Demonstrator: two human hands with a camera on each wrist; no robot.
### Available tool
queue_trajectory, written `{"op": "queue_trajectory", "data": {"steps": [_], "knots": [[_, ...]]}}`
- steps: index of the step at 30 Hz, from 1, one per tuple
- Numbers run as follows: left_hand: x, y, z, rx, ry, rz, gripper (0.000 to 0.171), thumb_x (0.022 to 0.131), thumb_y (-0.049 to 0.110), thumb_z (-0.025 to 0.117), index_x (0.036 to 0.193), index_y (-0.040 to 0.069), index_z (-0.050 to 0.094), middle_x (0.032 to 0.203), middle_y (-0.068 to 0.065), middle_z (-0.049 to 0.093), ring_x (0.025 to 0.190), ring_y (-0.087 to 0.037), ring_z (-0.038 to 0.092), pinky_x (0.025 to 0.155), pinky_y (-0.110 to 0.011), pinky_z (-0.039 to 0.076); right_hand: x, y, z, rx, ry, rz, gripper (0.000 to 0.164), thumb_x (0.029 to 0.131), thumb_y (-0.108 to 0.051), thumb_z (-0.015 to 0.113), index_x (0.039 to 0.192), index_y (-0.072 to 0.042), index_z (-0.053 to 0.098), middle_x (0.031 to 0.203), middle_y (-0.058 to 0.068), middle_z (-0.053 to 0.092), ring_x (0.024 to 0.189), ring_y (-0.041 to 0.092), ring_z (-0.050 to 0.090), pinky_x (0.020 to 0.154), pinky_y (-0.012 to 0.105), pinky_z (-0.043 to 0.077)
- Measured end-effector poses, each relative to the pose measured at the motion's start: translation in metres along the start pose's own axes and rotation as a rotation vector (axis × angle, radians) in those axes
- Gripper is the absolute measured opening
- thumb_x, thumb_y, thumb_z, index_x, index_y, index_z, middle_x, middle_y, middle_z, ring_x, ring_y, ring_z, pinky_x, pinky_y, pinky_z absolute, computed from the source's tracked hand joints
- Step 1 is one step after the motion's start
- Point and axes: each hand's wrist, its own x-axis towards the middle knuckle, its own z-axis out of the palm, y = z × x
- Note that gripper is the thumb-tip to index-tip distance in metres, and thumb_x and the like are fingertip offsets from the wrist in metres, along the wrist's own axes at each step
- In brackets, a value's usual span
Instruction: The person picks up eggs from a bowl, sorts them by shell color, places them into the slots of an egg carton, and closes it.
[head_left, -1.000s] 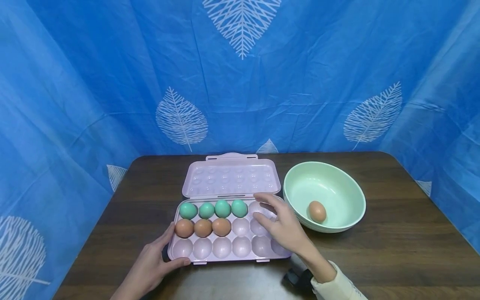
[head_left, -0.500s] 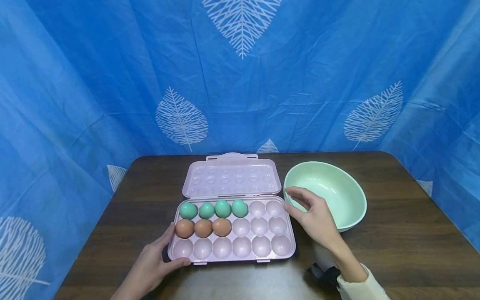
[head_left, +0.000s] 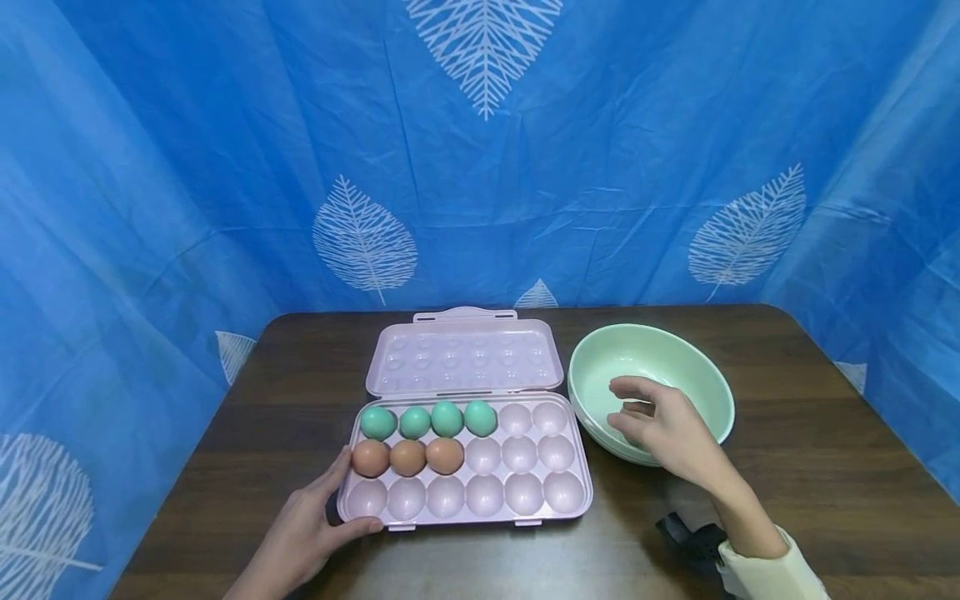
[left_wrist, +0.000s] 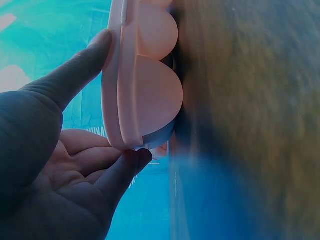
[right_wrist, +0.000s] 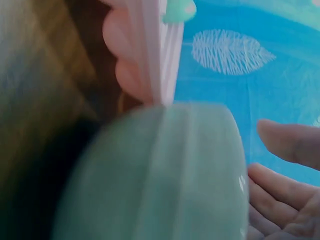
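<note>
A pale pink egg tray (head_left: 558,518) lies on the table with its lid (head_left: 465,358) folded back. Several green eggs (head_left: 447,419) fill part of its back row, and brown eggs (head_left: 408,457) stand at the left of the middle row. My left hand (head_left: 303,521) grips the tray's front left corner, thumb on the front rim and fingers along the side, as the left wrist view also shows. Above the mint green bowl (head_left: 693,371) my right hand (head_left: 667,429) is held with fingers and thumb apart and nothing between them. It covers part of the bowl's inside.
The bowl stands on the dark wooden table (head_left: 810,467), close to the tray's right side. A black strap (head_left: 693,537) is at the right wrist. Behind the table hangs a blue curtain (head_left: 600,167) with white leaf prints.
My right hand has moved right, from over the tray to over the bowl. The brown egg seen in the bowl earlier is now hidden from view. My left hand stays at the tray's corner.
</note>
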Motion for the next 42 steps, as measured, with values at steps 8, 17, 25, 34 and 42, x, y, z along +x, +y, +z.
{"op": "queue_trajectory", "data": {"steps": [8,17,25,34,42], "knots": [[0.002,0.001,0.0,0.007,-0.024,-0.038,0.109,0.072,0.053,0.082,0.148,-0.009,0.033,0.149,-0.028,0.037,0.132,-0.044,0.044,0.103,-0.054,0.04,-0.001,0.011,-0.012,-0.045,-0.097,0.038,0.038,0.092,-0.008,0.068,0.124,0.01,0.059,0.119,0.023,0.065,0.105,0.037,0.067,0.086,0.041,0.056],[0.001,0.0,0.002,0.008,-0.017,-0.02,0.108,0.072,0.053,0.082,0.147,-0.009,0.034,0.149,-0.029,0.037,0.132,-0.044,0.044,0.103,-0.054,0.04,0.004,0.021,-0.008,-0.092,-0.114,-0.007,0.039,0.089,-0.003,0.07,0.123,0.012,0.059,0.115,0.023,0.066,0.105,0.036,0.066,0.091,0.05,0.053],[0.002,0.0,0.002,0.005,-0.012,-0.006,0.107,0.073,0.052,0.081,0.147,-0.01,0.035,0.148,-0.028,0.038,0.132,-0.043,0.045,0.104,-0.054,0.04,0.0,0.022,-0.019,-0.188,-0.121,0.064,0.041,0.09,-0.009,0.071,0.122,0.013,0.06,0.117,0.027,0.065,0.105,0.039,0.064,0.085,0.051,0.055],[0.002,0.0,0.002,0.018,-0.01,-0.017,0.108,0.073,0.053,0.081,0.148,-0.009,0.034,0.149,-0.028,0.038,0.132,-0.043,0.045,0.103,-0.054,0.041,0.007,0.022,-0.017,-0.261,-0.139,0.064,0.043,0.089,-0.013,0.074,0.12,0.013,0.062,0.118,0.028,0.064,0.107,0.042,0.063,0.09,0.055,0.052],[0.001,-0.001,0.003,0.017,-0.009,-0.02,0.108,0.073,0.053,0.081,0.147,-0.009,0.034,0.149,-0.028,0.038,0.132,-0.044,0.044,0.103,-0.054,0.04,0.022,0.029,-0.01,-0.189,-0.14,0.071,0.045,0.089,-0.015,0.073,0.123,0.013,0.061,0.121,0.028,0.064,0.114,0.044,0.059,0.096,0.057,0.047]]}}
